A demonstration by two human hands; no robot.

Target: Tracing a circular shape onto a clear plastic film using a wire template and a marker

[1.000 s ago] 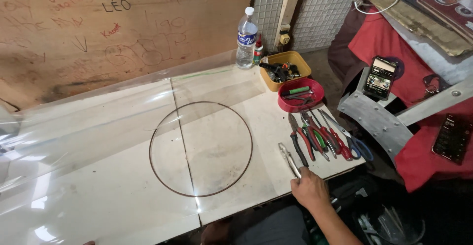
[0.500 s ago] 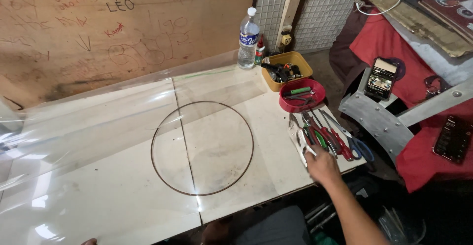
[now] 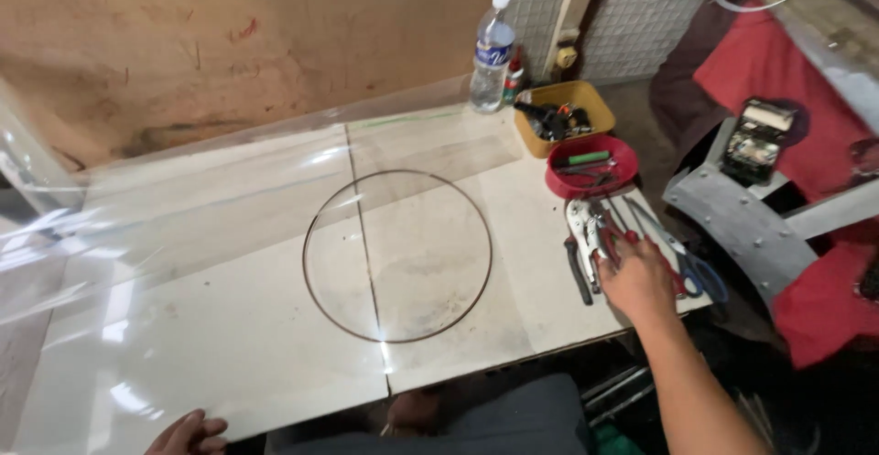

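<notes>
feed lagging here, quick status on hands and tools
Right hand down on the pliers in the tool row, grip hidden. Left hand resting at the table near edge, empty. Wire ring lies untouched mid-table; nothing in the way.

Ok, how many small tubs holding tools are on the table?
2: a yellow square tub near the water bottle, and a red round tub just in front of it. None seems hidden.

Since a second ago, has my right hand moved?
Yes. The right hand went from the table's near edge up onto the row of pliers, toward the red bowl.
</notes>
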